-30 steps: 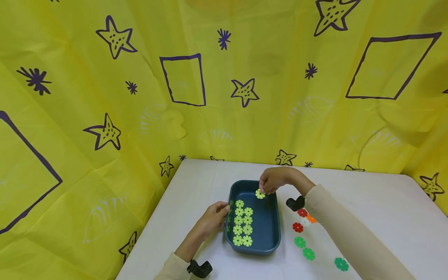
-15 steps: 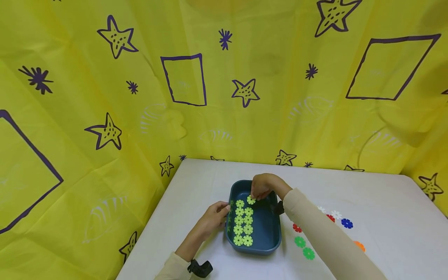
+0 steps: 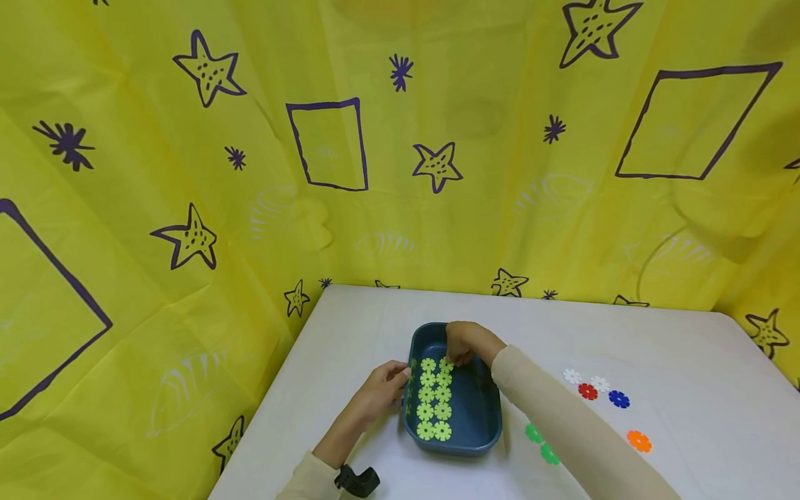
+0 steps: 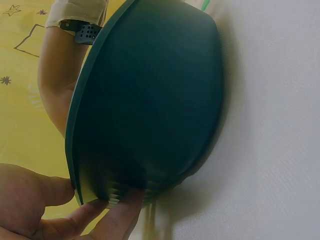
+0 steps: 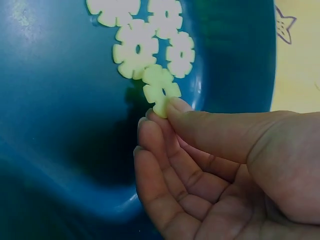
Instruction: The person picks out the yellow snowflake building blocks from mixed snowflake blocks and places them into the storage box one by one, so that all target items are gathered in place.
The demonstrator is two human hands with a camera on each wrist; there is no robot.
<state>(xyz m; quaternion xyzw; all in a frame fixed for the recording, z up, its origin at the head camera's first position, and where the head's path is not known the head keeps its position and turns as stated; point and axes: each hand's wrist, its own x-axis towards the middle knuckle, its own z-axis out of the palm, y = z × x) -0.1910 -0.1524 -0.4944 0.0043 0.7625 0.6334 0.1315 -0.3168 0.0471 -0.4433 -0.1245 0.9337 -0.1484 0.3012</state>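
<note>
A dark blue-green rectangular tub [image 3: 471, 417] stands on the white table. Inside, pale yellow-green notched flower discs [image 3: 443, 411] lie in two columns along its left side. My right hand [image 3: 465, 342] reaches into the far part of the tub. Between thumb and fingertips it pinches one yellow-green notched disc [image 5: 161, 90], whose edge meets a neighbouring disc at the top of the right column. My left hand [image 3: 381, 385] holds the tub's left wall; in the left wrist view its thumb is at the rim [image 4: 70, 150] and its fingers lie against the outer side.
Right of the tub lie loose notched discs: green [image 3: 550, 454], red [image 3: 587, 391], white [image 3: 571, 376], blue [image 3: 619, 398] and orange [image 3: 639, 441]. The right sleeve [image 3: 569, 417] crosses over this area. A yellow patterned cloth [image 3: 487, 222] hangs behind the table.
My right hand has moved left and down into the tub, bringing its disc to the top of the right column. The left hand stays at the tub's wall.
</note>
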